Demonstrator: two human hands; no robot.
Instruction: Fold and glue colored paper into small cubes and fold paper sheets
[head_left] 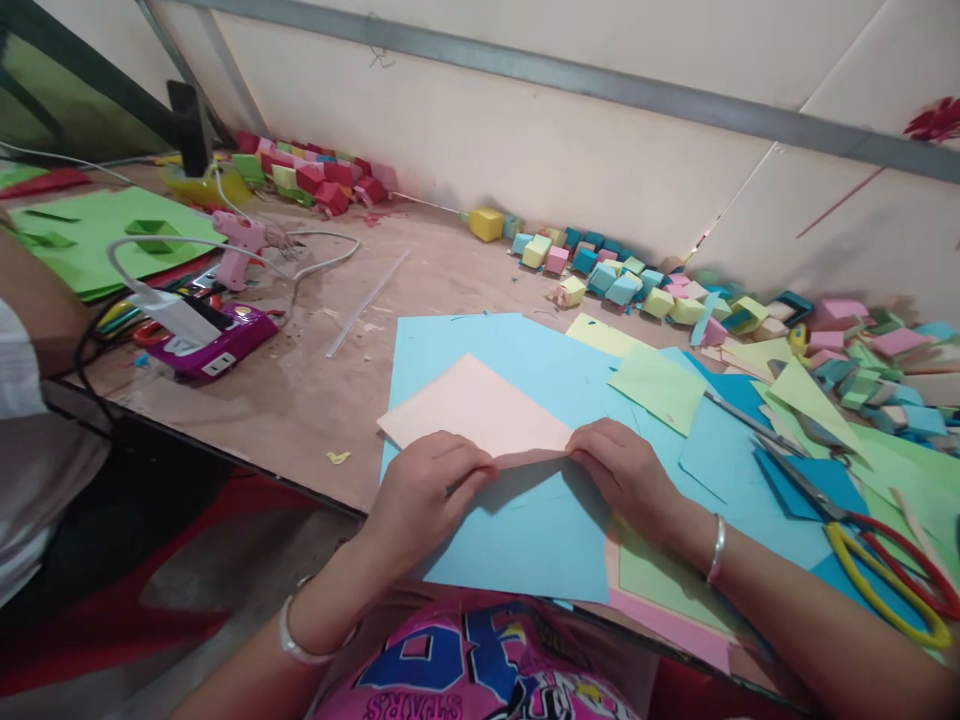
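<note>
A pale pink sheet of paper (476,405) lies over a large light blue sheet (525,540), its near edge bent up into a narrow fold. My left hand (435,485) pinches that folded edge near its middle, thumb and fingers together. At the right end of the same edge, my right hand (619,465) grips the paper between thumb and fingertips. Small yellow and green paper pieces (660,385) rest on the blue sheet to the right.
Scissors with red and yellow handles (889,580) lie at right among paper scraps. Small paper boxes (622,285) line the wall. At left are a pink glue gun (241,245), a purple power strip (217,345) with cables, green sheets (112,240) and another person's arm (45,290).
</note>
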